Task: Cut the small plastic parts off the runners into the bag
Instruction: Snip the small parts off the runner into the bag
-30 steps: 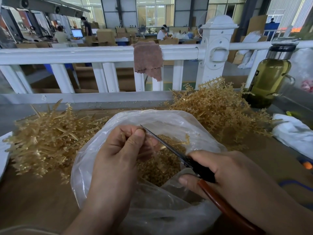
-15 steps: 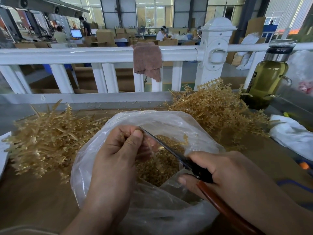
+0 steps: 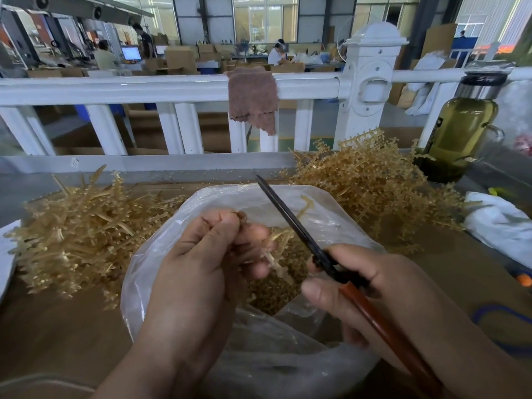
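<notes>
Two runner heaps [image 3: 86, 234], one bag [image 3: 259, 355]

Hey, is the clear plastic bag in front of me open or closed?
Open. The clear plastic bag gapes wide at its mouth, and small tan plastic parts show loose inside it.

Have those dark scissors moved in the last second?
Yes. The dark-bladed, red-handled scissors swung up: their tip left the left hand and rose toward the white railing.
</notes>
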A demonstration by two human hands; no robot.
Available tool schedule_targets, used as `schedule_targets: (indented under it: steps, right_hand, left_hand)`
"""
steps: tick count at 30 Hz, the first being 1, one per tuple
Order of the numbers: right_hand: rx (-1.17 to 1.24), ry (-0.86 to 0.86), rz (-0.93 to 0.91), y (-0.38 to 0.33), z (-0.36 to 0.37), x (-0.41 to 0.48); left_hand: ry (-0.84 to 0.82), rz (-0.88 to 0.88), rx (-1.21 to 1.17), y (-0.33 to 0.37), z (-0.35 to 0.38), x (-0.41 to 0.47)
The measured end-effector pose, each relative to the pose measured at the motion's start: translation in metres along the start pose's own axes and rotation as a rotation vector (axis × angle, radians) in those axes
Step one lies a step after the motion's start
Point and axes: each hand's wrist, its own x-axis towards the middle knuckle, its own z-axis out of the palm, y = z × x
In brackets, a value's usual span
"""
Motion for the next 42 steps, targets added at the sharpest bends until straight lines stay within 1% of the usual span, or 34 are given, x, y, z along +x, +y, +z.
schedule_targets:
  steps: [1,3,6,8,10,12,15,17,19,21,23,25,28,30,35,39,42]
  right_hand:
    - [0.052,-0.013,0.019,0.0,0.002,-0.001]
    - [0.073,-0.026,0.01,0.002,0.006,-0.001]
    - [0.11,-0.017,-0.026,0.001,0.009,-0.001]
    - [0.146,0.023,-0.042,0.0,0.011,-0.002]
    - [0.198,0.078,-0.044,-0.001,0.012,-0.003]
    - [0.234,0.12,-0.04,-0.003,0.014,-0.004]
    - [0.25,0.122,0.0,-0.006,0.016,-0.004]
    - [0.236,0.105,0.024,-0.008,0.017,-0.005]
    - [0.253,0.135,0.03,-0.009,0.018,-0.004]
    - [0.279,0.218,0.031,-0.008,0.018,-0.002]
    - [0.291,0.297,0.024,-0.005,0.018,0.0]
    - [0.32,0.33,0.018,-0.003,0.018,0.001]
    - [0.327,0.372,0.008,-0.003,0.019,0.002]
    - [0.318,0.389,0.04,-0.003,0.018,0.005]
    - [0.36,0.338,0.104,-0.001,0.013,0.006]
    - [0.37,0.26,0.074,-0.001,0.01,0.004]
    - [0.341,0.219,0.052,-0.002,0.01,0.002]
  left_hand:
    - [-0.022,-0.019,-0.031,0.0,0.001,-0.001]
    - [-0.035,-0.044,-0.054,0.001,0.002,-0.002]
    - [-0.005,-0.057,-0.064,0.002,0.002,-0.002]
    - [0.03,-0.049,-0.047,0.002,0.002,-0.001]
    - [0.034,-0.044,-0.011,0.0,0.004,-0.003]
    - [-0.009,-0.047,0.03,-0.005,0.009,-0.007]
    - [-0.08,-0.051,0.109,-0.012,0.013,-0.013]
    - [-0.083,-0.006,0.237,-0.015,0.01,-0.014]
    - [-0.082,-0.002,0.298,-0.014,0.008,-0.014]
    - [-0.139,-0.081,0.297,-0.01,0.007,-0.012]
    - [-0.285,-0.234,0.226,-0.003,0.007,-0.012]
    - [-0.415,-0.36,0.192,0.001,0.007,-0.012]
    - [-0.476,-0.449,0.213,0.002,0.007,-0.014]
    - [-0.465,-0.461,0.238,0.002,0.008,-0.015]
    - [-0.334,-0.418,0.212,0.002,0.009,-0.014]
    - [-0.328,-0.409,0.158,0.003,0.013,-0.014]
    - [-0.242,-0.347,0.091,0.004,0.013,-0.012]
